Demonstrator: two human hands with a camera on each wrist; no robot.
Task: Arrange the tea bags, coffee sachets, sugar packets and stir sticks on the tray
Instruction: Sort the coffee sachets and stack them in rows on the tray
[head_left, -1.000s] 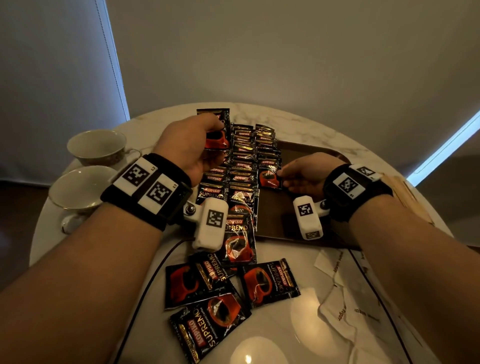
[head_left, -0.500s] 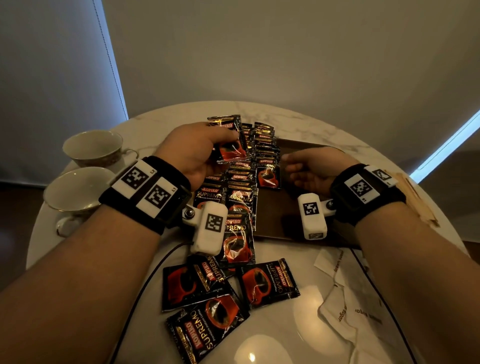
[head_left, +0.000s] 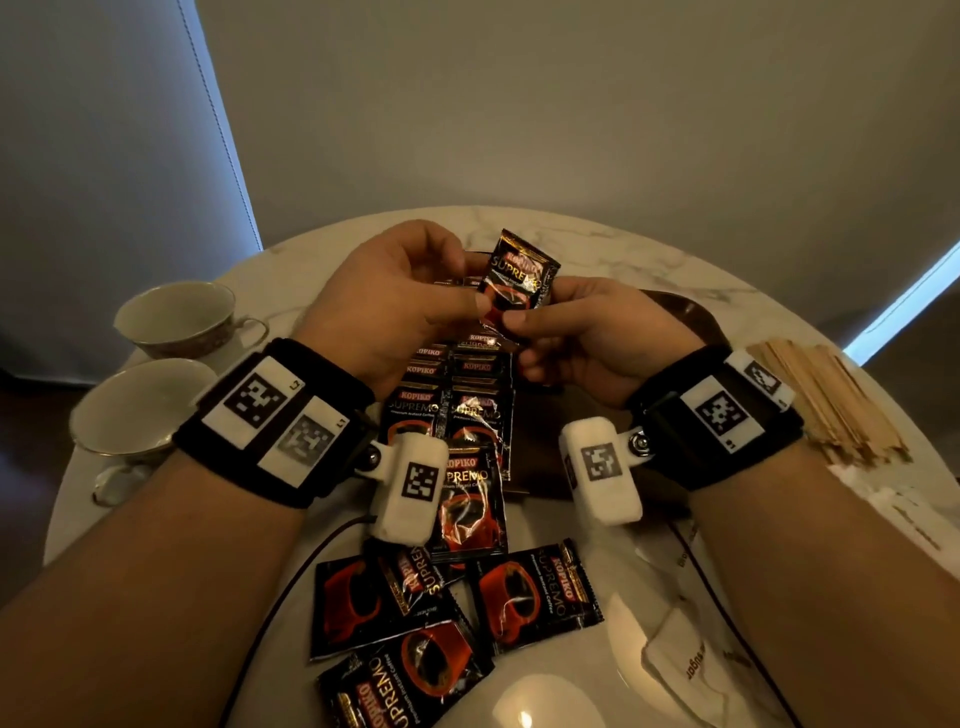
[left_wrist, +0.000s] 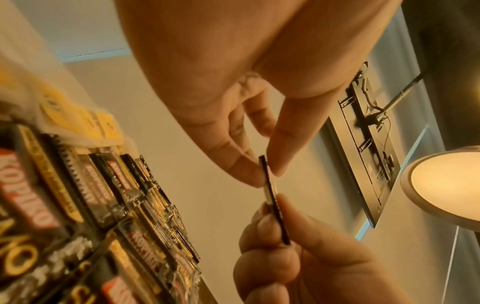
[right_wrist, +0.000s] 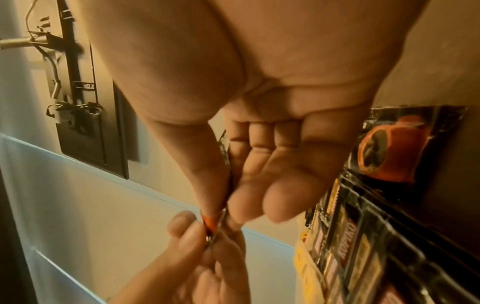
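Observation:
A black and red coffee sachet (head_left: 519, 280) is held upright above the dark tray (head_left: 691, 317). My left hand (head_left: 475, 306) pinches its left lower edge between thumb and finger. From the other side, my right hand (head_left: 511, 327) pinches its bottom corner. The left wrist view shows the sachet (left_wrist: 272, 197) edge-on, with the left hand (left_wrist: 265, 172) above and the right hand's fingers (left_wrist: 270, 228) below. Two overlapping rows of sachets (head_left: 467, 384) lie on the tray's left part. Three loose sachets (head_left: 530, 597) lie on the table near me.
A pile of wooden stir sticks (head_left: 831, 400) lies right of the tray. White sugar packets (head_left: 680, 670) sit at the near right. Yellow tea bags (left_wrist: 85, 121) lie beyond the sachet rows. Two cups (head_left: 176, 317) (head_left: 130, 410) stand at the left. A cable (head_left: 291, 587) crosses the table.
My left hand lifted a sachet from the far end of the rows and carried it up and right. My right hand rose off the tray and took hold of its lower edge.

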